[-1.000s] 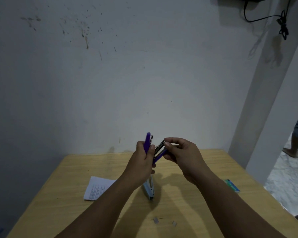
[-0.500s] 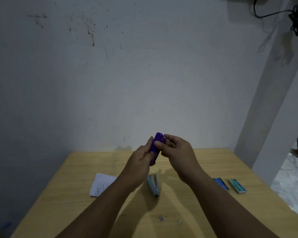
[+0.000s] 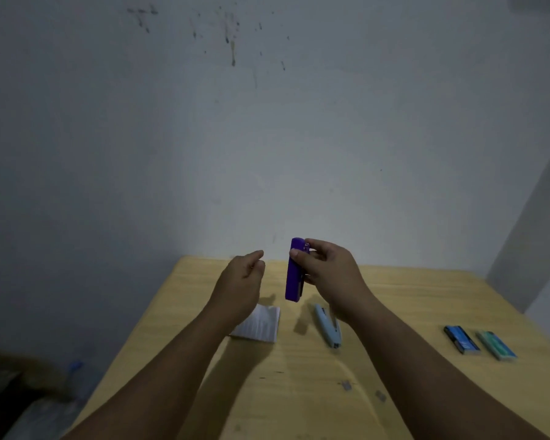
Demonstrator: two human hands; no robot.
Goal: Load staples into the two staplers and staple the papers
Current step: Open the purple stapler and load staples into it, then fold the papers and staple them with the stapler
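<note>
Nearest the viewer, two small staple strips (image 3: 346,385) are lying on the bare wooden table (image 3: 426,300). Farther in, a light blue stapler (image 3: 328,325) is lying flat, with a folded printed paper (image 3: 259,322) resting to its left and a dark blue staple box (image 3: 461,339) and a green staple box (image 3: 496,345) sitting side by side well to its right. Above these, the right hand (image 3: 329,269) is holding the closed purple stapler (image 3: 295,269) upright in the air, thumb and fingers curling around its upper part. The left hand (image 3: 240,279) is hovering just beside it, apart from it, fingers loosely curled and gripping nothing. Beyond the table, a stained pale wall (image 3: 267,138) is filling the background.
</note>
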